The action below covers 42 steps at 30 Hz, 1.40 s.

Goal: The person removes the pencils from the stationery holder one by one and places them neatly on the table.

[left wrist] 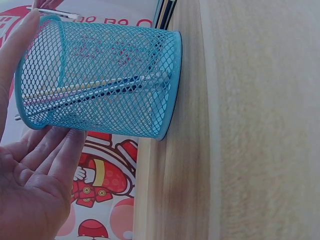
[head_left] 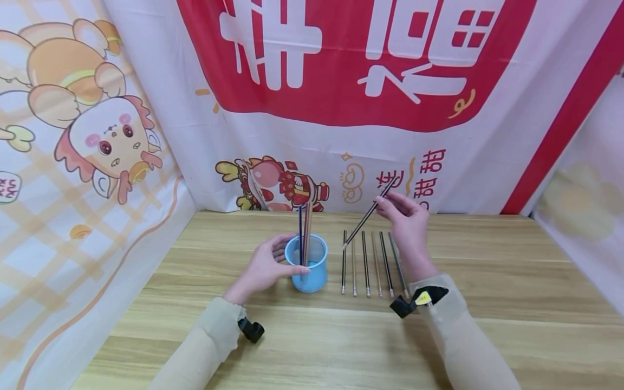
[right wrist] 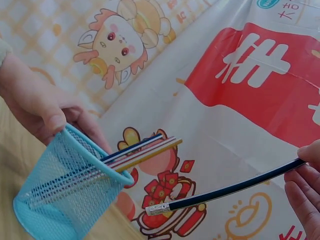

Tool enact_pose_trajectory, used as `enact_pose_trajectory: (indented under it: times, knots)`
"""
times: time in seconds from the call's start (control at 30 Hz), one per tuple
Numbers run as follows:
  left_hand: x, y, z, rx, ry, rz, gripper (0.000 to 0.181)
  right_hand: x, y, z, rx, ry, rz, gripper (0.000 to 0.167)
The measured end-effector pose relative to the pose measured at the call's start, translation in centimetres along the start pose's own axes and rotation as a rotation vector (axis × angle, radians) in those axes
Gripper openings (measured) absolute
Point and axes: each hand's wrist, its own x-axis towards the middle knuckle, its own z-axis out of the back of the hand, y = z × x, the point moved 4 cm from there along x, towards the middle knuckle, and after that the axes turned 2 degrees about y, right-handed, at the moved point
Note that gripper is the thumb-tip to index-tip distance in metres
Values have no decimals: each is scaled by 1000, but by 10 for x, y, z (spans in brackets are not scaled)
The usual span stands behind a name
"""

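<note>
A light-blue mesh pencil holder [head_left: 314, 279] stands upright on the table, left of centre. My left hand [head_left: 265, 265] holds it by the side near the rim, thumb on the near side and fingers behind. Inside lean a few pencils [right wrist: 145, 150], with blue, pinkish and gold ones showing. Right of the holder, my right hand [head_left: 408, 225] pinches a black striped pencil [right wrist: 225, 190] near its upper end. This pencil slants in the air, its white eraser end pointing down toward the holder side, apart from the holder.
Several pencils [head_left: 365, 265] lie side by side on the wooden table [head_left: 312, 341], below the raised one, eraser ends toward me. Printed cloth [head_left: 312, 141] hangs behind the table and at both sides.
</note>
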Motion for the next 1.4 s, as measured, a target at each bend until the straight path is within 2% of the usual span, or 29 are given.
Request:
enact_pose_trajectory:
  times: [0.4, 0.73, 1.07, 1.4]
  knots:
    - [0, 0, 0, -21, 0, 3, 76, 6, 1, 22, -134, -39, -28, 44]
    - [0, -1, 1, -19, 5, 2, 79, 11, 1, 37, -176, -51, -16, 42]
    - [-1, -2, 1, -9, 11, 10, 75, 13, -4, 58, -107, -85, -4, 37]
    - [-1, -1, 1, -13, 0, 31, 76, 15, 5, 84, -70, -98, 16, 38]
